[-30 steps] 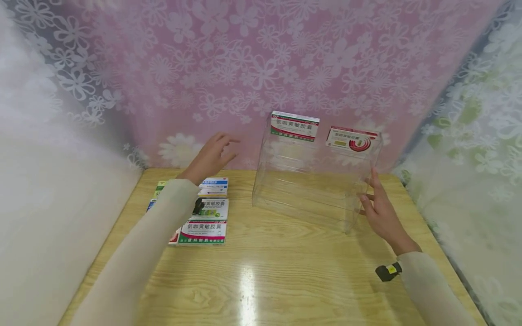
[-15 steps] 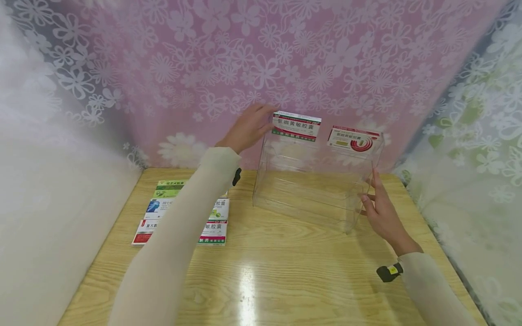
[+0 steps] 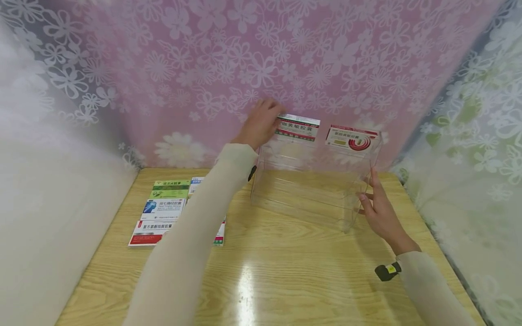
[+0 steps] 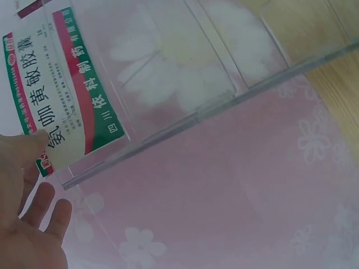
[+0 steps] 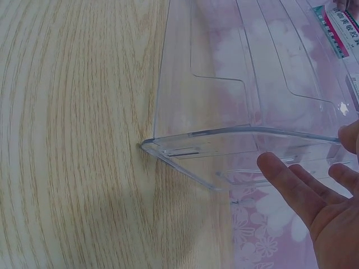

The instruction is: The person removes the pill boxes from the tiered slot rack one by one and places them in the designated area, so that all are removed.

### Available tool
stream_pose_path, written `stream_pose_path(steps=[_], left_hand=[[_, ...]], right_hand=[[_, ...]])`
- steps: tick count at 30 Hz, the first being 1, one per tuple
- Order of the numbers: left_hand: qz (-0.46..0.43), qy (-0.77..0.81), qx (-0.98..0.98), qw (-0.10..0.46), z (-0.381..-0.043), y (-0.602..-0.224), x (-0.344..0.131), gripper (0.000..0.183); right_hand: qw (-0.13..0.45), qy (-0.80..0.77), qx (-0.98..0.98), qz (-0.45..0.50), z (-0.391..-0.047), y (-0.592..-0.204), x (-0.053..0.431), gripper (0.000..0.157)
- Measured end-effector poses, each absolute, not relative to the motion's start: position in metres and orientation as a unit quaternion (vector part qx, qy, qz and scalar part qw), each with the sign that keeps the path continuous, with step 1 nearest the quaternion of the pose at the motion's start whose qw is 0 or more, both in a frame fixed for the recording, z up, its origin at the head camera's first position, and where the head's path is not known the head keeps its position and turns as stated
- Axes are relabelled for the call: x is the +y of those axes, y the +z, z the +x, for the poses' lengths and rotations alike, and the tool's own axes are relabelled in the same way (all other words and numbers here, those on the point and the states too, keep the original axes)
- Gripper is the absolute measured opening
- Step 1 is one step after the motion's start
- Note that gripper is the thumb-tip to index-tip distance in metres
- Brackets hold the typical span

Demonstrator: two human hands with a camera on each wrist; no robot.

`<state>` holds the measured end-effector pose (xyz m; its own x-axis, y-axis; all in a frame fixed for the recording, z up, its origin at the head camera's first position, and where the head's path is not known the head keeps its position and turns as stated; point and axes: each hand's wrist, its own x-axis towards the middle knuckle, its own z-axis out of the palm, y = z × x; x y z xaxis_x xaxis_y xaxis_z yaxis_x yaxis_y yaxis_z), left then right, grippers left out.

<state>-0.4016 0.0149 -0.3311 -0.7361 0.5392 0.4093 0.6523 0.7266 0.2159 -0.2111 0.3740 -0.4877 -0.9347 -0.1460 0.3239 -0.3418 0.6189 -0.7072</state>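
Observation:
A clear plastic tiered display rack (image 3: 303, 194) stands tilted back on the table, seen through in every view. On its top tier, at the left, is a white medicine box (image 3: 301, 129) with red and green bands. My left hand (image 3: 262, 123) pinches that box's left end; the left wrist view shows the thumb on the printed face (image 4: 78, 101). A second medicine box (image 3: 352, 140), white with red rings, sits at the tier's right end. Low on the rack's right side, my right hand (image 3: 382, 210) rests its extended fingers (image 5: 294, 193) against the side panel.
Rows of medicine boxes lie flat at the left of the wooden table (image 3: 277, 280): a green box (image 3: 170, 189), a white-and-blue one (image 3: 165, 209) and a red-and-white one (image 3: 150, 232) show. My left sleeve (image 3: 191, 235) covers others. A pink floral curtain (image 3: 195, 81) hangs behind the rack.
My left hand has moved right and up from above the flat boxes to the rack's upper left box, and now covers its left end. The right hand has stayed at the rack's side.

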Motion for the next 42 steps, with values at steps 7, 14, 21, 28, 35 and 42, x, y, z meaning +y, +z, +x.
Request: stream_pose_path(steps=[7,14,21,28,35,42], left_hand=[[-0.343,-0.185,-0.903,0.182,-0.404,-0.329,0.014,0.029],[-0.358,-0.306,-0.856,0.212,-0.390,-0.314,-0.013,0.029],[-0.338,-0.337,-0.851,0.219,-0.372,-0.305,-0.060,0.032],[-0.311,-0.351,-0.867,0.170,-0.351,-0.325,-0.125,0.034],[-0.261,-0.334,-0.898,0.117,-0.322,-0.357,-0.195,0.037],[-0.211,-0.319,-0.924,0.024,-0.275,-0.381,-0.266,0.038]], right_hand=[[0.113,0.417,-0.892,0.135,-0.211,-0.487,0.374,0.086],[0.115,0.413,-0.893,0.137,-0.212,-0.487,0.374,0.085],[0.118,0.414,-0.892,0.139,-0.212,-0.487,0.376,0.086],[0.120,0.419,-0.889,0.138,-0.210,-0.488,0.378,0.085],[0.121,0.420,-0.889,0.139,-0.210,-0.489,0.378,0.086],[0.114,0.426,-0.887,0.138,-0.211,-0.489,0.377,0.086]])
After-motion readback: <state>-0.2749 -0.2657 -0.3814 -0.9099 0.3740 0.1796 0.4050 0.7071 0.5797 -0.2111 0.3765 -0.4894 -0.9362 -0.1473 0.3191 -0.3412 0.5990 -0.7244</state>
